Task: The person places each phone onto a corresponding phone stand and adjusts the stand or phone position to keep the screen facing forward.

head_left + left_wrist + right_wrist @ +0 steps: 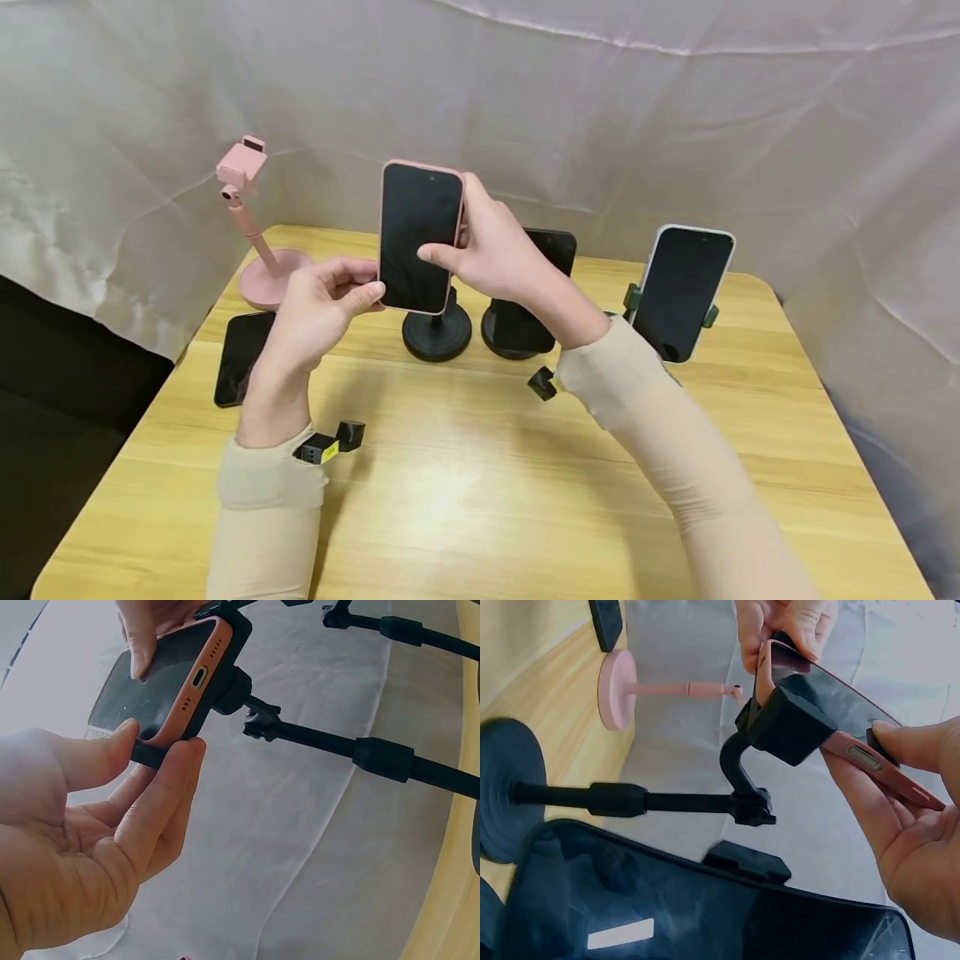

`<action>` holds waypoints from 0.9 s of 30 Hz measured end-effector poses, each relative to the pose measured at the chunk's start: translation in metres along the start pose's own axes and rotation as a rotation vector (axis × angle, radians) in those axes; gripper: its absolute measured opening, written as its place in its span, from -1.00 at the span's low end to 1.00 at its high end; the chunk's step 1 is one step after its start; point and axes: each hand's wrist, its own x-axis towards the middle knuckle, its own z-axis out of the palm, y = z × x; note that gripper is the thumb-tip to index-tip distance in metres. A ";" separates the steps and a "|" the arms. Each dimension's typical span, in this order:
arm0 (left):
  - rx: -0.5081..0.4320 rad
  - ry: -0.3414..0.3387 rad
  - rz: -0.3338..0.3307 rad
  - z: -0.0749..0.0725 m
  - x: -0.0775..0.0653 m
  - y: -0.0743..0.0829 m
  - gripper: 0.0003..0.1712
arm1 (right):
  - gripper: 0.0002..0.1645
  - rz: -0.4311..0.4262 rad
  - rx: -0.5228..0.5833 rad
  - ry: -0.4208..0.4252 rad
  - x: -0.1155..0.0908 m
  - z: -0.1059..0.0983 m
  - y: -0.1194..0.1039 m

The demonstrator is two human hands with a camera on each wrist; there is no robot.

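Note:
A phone in a pink case (412, 225) sits upright, screen towards me, in the black clamp (791, 727) of a phone stand (437, 337). My right hand (501, 250) grips the phone's right edge, thumb across the screen and fingers behind. At the lower left corner my left hand (303, 321) pinches the black clamp's side arm (150, 755) between thumb and fingertips. The right wrist view shows the clamp's other side arm over the case's near edge, beside the side button (865, 757).
An unloaded pink phone stand (258, 242) stands back left, with a black phone (243, 346) flat before it. Right of the hands, another black stand bears a dark phone (525, 325); farther right a green-clamped stand holds a white-edged phone (682, 292). A grey curtain (525, 100) hangs behind.

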 end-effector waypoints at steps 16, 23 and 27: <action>0.014 0.019 -0.019 -0.003 0.000 -0.002 -0.67 | -0.14 0.057 -0.042 -0.037 -0.001 0.012 0.001; 0.016 0.004 -0.001 -0.006 0.002 -0.005 -0.67 | -0.13 0.039 0.007 -0.032 0.001 0.010 0.001; 0.039 0.003 0.020 -0.009 0.002 -0.005 -0.69 | -0.26 0.027 0.113 -0.006 0.001 0.008 -0.002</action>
